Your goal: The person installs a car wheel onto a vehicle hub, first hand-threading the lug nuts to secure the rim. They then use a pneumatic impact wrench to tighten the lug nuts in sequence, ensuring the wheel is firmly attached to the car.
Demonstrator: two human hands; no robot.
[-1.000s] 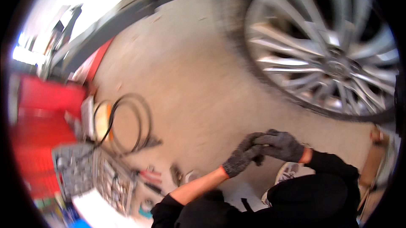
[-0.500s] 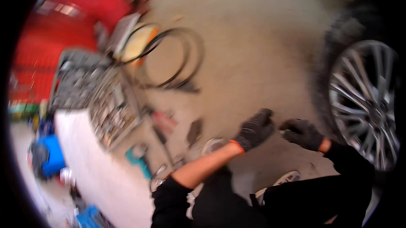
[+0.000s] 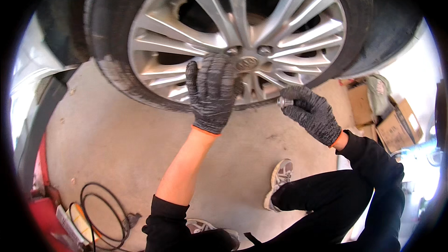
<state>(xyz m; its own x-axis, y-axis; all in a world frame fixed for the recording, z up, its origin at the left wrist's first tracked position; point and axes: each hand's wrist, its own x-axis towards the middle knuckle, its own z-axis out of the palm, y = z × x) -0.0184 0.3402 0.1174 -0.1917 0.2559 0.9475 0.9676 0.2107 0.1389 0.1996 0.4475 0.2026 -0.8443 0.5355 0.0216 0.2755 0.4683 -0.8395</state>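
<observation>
A silver multi-spoke wheel (image 3: 308, 49) with a black tyre (image 3: 112, 51) is in front of me. My left hand (image 3: 212, 91), in a dark grey knit glove with an orange cuff, is raised against the spokes just left of the round centre cap (image 3: 247, 64). Its fingers are stretched upward and the thumb side stands apart; the palm is hidden. Below the wheel's lower right, my right hand (image 3: 312, 112), gloved alike, pinches a small silver lug nut (image 3: 283, 102) between thumb and fingers. Dark bolt recesses (image 3: 264, 50) show around the cap.
Cardboard boxes (image 3: 396, 126) are stacked at the right, a grey-green cloth bag (image 3: 379, 94) on them. At the lower left, a coiled black hose (image 3: 109, 200) lies on the concrete floor (image 3: 121, 147) beside a yellow-orange object (image 3: 79, 221). My shoes (image 3: 281, 177) are below.
My view has swung from the tools and floor round to the wheel, now straight ahead. My left hand has risen to the hub. My right hand keeps its pinch, now near the tyre.
</observation>
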